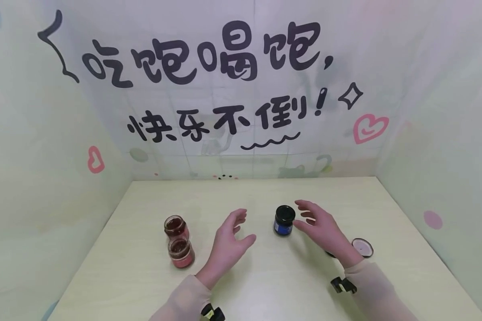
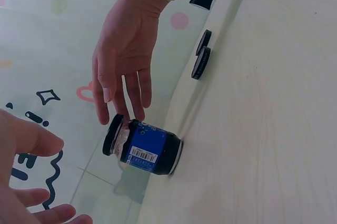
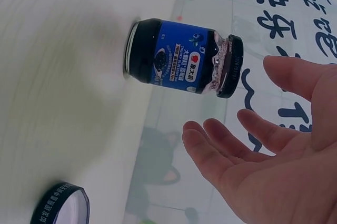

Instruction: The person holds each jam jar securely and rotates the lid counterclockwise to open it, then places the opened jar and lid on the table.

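A glass jar of dark jam (image 1: 284, 221) with a blue label and a black lid stands upright on the table. Close to its right side is my right hand (image 1: 319, 227), fingers loosely bent and holding nothing. In the right wrist view a gap shows between the jam jar (image 3: 176, 57) and the right hand (image 3: 274, 150). My left hand (image 1: 229, 243) hovers to the left of the jar, thumb apart from the fingers, also with nothing in it. The left wrist view shows the lidded jam jar (image 2: 145, 148) between the two hands.
Two lidless jars with red contents, a rear jar (image 1: 176, 226) and a front jar (image 1: 181, 253), stand at the left. A loose lid (image 1: 362, 248) lies upside down by the right wrist; another dark lid (image 2: 204, 42) is partly hidden. Printed cloth walls (image 1: 233, 165) border the table.
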A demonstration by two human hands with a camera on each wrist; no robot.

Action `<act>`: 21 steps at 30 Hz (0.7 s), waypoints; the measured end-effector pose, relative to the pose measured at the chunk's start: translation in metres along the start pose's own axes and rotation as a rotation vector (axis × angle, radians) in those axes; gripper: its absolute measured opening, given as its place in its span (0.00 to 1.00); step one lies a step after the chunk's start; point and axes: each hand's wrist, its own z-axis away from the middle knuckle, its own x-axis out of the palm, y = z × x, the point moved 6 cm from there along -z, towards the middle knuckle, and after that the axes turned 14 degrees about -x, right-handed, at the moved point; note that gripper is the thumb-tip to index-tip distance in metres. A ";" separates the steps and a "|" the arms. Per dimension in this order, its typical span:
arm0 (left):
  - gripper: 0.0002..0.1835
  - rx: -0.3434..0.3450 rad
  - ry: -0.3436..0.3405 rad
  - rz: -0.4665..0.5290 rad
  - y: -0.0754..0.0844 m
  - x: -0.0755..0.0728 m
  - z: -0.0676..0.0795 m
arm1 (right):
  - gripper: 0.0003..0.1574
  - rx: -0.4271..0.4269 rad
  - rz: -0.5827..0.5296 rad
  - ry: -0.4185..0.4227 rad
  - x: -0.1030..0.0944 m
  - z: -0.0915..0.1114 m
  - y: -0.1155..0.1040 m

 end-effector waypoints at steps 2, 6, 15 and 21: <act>0.34 -0.003 -0.016 -0.003 -0.001 0.005 -0.003 | 0.36 0.002 0.000 0.003 0.000 0.000 0.001; 0.34 -0.040 -0.043 0.006 -0.005 0.013 -0.008 | 0.37 0.017 -0.006 -0.001 0.003 -0.001 0.004; 0.34 -0.080 -0.072 0.019 -0.015 0.029 -0.020 | 0.38 0.033 -0.021 -0.008 0.009 -0.004 0.008; 0.36 -0.113 -0.098 0.068 -0.019 0.043 -0.031 | 0.38 0.039 -0.017 -0.009 0.011 -0.005 0.011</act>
